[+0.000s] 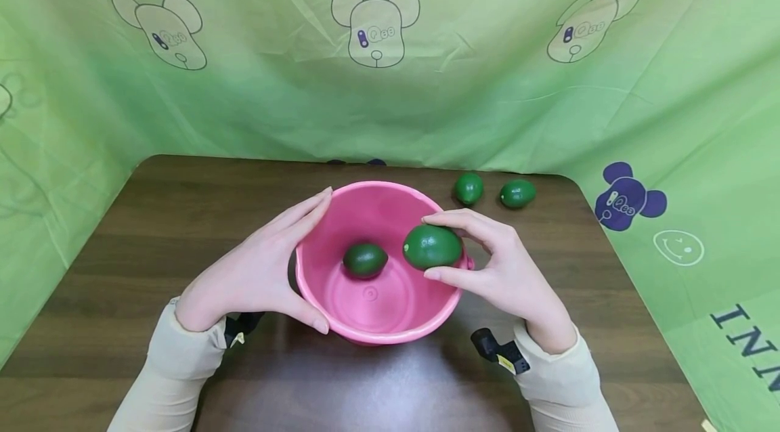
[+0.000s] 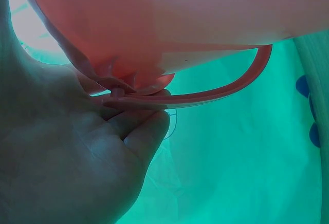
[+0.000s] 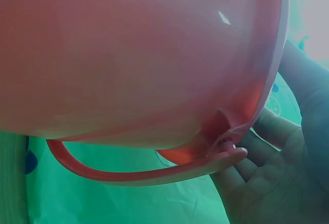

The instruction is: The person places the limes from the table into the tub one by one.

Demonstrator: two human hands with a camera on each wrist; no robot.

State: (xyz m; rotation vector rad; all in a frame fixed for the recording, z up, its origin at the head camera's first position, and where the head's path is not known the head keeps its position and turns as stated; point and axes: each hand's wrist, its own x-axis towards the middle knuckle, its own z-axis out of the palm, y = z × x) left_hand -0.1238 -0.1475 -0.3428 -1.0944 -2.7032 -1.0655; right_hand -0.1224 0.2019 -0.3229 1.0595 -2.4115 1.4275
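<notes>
A pink bucket (image 1: 372, 339) stands on the table with its mouth facing up. My left hand (image 1: 256, 269) holds its left side, thumb on the near rim and fingers along the far-left rim. In the left wrist view, those fingers lie by the handle joint (image 2: 118, 93). My right hand (image 1: 500, 263) pinches a glossy green avocado (image 1: 432, 246) between thumb and fingers, over the bucket's right rim. Inside the bucket, another avocado (image 1: 365, 260) lies on the bottom. In the right wrist view the bucket wall (image 3: 128, 64) hides the held avocado.
Two more avocados, one rounder (image 1: 468, 188) and one lying sideways (image 1: 517, 193), rest on the table behind the bucket to the right. The bucket's handle (image 3: 128, 176) hangs at its far side. A green printed cloth (image 1: 274, 93) surrounds the brown wooden table (image 1: 122, 324).
</notes>
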